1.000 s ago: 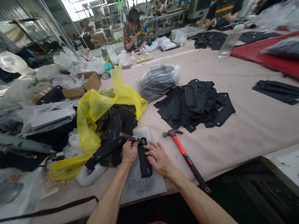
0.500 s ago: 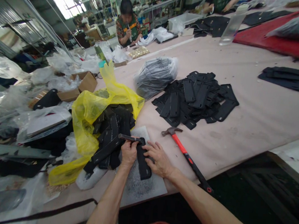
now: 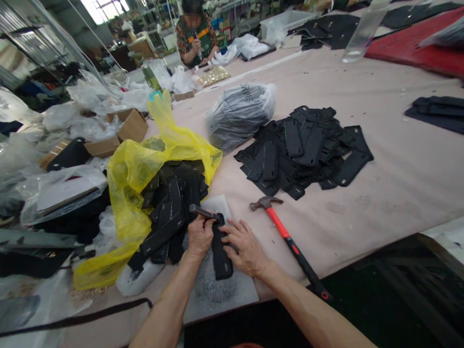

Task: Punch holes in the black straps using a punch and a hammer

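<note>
"What are your fingers doing?"
"My left hand [image 3: 200, 236] pinches a metal tool [image 3: 204, 212], with one end by the top of a black strip [image 3: 221, 257]. My right hand [image 3: 246, 249] is loose, fingers a bit apart, tips on the strip's edge."
"Where's the strip?"
"On the gray board [image 3: 246, 293]. A hammer [image 3: 290, 243] lies to the right."

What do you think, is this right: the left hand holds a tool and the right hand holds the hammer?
Not quite. The right hand isn't holding the hammer: in the head view it lies on the table, and that hand touches the black strip. The left hand does hold a tool.
</note>
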`<act>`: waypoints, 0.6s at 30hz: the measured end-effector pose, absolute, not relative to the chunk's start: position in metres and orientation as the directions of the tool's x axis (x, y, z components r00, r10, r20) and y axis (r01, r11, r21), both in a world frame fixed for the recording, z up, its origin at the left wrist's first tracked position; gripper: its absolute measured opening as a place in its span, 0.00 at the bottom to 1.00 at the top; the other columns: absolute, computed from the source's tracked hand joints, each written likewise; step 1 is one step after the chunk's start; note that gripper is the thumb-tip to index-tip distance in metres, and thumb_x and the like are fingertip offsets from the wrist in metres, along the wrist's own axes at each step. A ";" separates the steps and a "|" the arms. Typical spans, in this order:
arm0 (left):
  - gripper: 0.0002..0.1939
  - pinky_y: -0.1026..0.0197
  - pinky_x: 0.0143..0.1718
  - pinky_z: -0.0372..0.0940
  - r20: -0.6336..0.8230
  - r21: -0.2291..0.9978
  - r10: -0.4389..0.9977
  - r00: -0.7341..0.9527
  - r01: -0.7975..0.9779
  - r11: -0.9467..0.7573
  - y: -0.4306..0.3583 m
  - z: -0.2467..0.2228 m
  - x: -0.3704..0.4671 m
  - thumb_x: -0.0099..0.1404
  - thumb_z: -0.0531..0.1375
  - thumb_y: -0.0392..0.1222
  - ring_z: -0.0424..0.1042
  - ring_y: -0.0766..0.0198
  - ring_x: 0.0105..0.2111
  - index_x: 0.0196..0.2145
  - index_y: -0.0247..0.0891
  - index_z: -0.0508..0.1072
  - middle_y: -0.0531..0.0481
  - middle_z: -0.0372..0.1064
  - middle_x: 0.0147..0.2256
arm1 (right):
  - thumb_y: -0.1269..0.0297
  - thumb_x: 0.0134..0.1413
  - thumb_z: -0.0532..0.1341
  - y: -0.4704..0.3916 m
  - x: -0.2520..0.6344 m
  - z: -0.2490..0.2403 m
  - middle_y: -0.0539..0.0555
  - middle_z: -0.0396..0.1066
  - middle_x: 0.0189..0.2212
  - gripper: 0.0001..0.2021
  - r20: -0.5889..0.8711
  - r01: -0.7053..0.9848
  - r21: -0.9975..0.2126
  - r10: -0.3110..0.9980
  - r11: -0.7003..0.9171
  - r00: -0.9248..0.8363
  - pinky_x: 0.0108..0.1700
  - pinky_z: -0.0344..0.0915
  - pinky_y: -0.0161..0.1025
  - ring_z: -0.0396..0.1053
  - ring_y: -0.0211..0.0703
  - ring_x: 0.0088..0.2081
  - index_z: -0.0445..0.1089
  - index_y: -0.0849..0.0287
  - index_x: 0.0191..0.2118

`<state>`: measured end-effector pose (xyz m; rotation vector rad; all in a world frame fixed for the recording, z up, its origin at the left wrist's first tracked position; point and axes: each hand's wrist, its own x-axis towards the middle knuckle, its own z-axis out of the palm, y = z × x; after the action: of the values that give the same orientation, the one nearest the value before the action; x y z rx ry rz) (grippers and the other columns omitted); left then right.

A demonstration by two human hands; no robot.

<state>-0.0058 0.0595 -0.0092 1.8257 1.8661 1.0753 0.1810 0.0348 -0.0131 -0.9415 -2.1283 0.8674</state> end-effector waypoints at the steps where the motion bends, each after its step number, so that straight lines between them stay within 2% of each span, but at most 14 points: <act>1: 0.10 0.60 0.47 0.69 0.283 0.681 0.948 -0.145 0.727 -0.091 0.059 -0.010 -0.005 0.66 0.54 0.38 0.77 0.60 0.41 0.39 0.41 0.76 0.48 0.78 0.38 | 0.72 0.52 0.60 0.035 0.181 -0.014 0.53 0.67 0.56 0.13 0.288 0.368 -0.768 0.796 0.524 -0.532 0.64 0.42 0.60 0.51 0.53 0.65 0.70 0.54 0.44; 9: 0.08 0.62 0.41 0.68 0.271 0.476 0.962 -0.037 0.874 -0.100 0.062 -0.003 -0.001 0.66 0.55 0.37 0.77 0.58 0.38 0.37 0.38 0.74 0.45 0.77 0.36 | 0.72 0.53 0.59 0.033 0.179 -0.017 0.55 0.67 0.56 0.12 0.294 0.378 -0.757 0.793 0.534 -0.533 0.64 0.43 0.62 0.51 0.53 0.65 0.71 0.55 0.44; 14: 0.08 0.62 0.38 0.68 0.232 0.436 0.972 -0.033 0.897 -0.073 0.062 0.001 0.002 0.66 0.55 0.35 0.77 0.59 0.35 0.40 0.39 0.73 0.46 0.78 0.36 | 0.70 0.53 0.60 0.038 0.187 -0.010 0.55 0.65 0.58 0.14 0.304 0.354 -0.735 0.748 0.578 -0.589 0.62 0.49 0.61 0.52 0.54 0.65 0.70 0.54 0.47; 16: 0.08 0.63 0.36 0.67 0.210 0.426 0.977 -0.039 0.903 -0.055 0.062 0.002 0.002 0.66 0.55 0.35 0.77 0.59 0.34 0.42 0.39 0.72 0.46 0.78 0.36 | 0.70 0.56 0.59 0.041 0.199 -0.003 0.56 0.65 0.58 0.15 0.346 0.376 -0.711 0.761 0.595 -0.549 0.62 0.53 0.56 0.56 0.52 0.63 0.69 0.55 0.49; 18: 0.09 0.62 0.37 0.67 0.203 0.421 0.978 -0.044 0.906 -0.046 0.062 0.002 0.003 0.65 0.56 0.35 0.77 0.58 0.35 0.42 0.39 0.72 0.46 0.78 0.36 | 0.71 0.57 0.57 0.043 0.217 0.005 0.59 0.66 0.55 0.14 0.372 0.496 -0.674 0.832 0.547 -0.412 0.60 0.57 0.52 0.60 0.51 0.59 0.68 0.57 0.49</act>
<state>0.0027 0.0617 0.0024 2.0543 2.0522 0.6793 0.2165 0.0433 0.0048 -1.0659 -2.0846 0.6161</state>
